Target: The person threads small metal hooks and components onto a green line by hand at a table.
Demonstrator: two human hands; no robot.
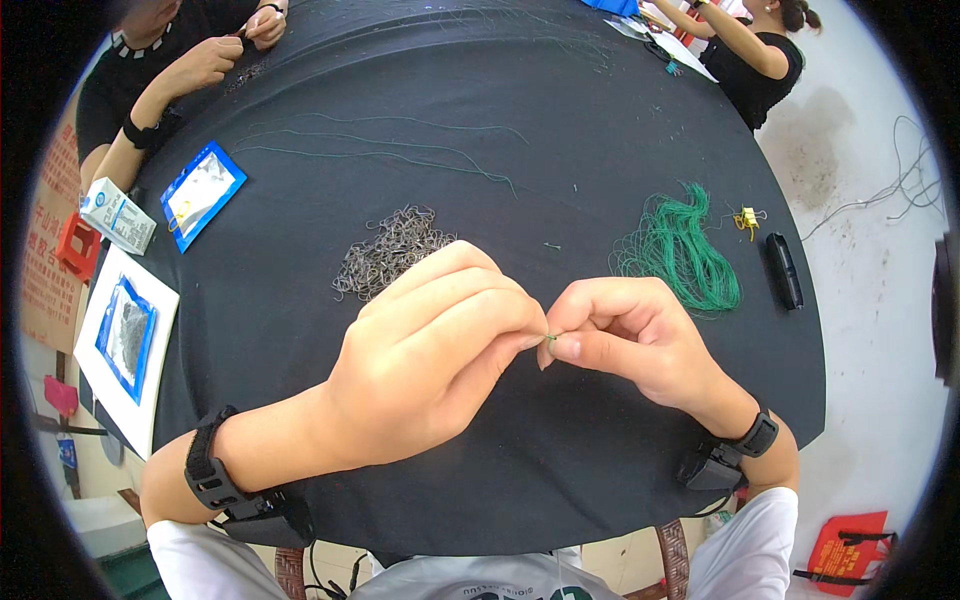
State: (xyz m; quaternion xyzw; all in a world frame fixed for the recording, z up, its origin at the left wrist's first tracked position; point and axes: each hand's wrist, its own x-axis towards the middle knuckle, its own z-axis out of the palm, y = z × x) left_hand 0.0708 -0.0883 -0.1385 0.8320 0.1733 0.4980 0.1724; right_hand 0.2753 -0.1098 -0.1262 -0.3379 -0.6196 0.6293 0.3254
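Observation:
Both hands meet fingertip to fingertip above the near middle of the black-covered table. My left hand (435, 355) is closed in a pinch; what its fingertips hold is too small and hidden to make out. Against it, my right hand (640, 345) pinches a tiny bit of green line (552, 338) between thumb and curled forefinger. Behind my left hand lies a heap of small dark metal hooks (390, 248), partly covered by the knuckles. A loose bundle of green line (685, 255) spreads just beyond my right hand.
To the right lie a yellow binder clip (747, 220) and a black oblong case (784, 271). At left are blue-edged packets (203, 195), a small carton (118, 216) and a white board (160, 340). Long green strands (400, 150) stretch across the cloth. Two other people sit at the far side.

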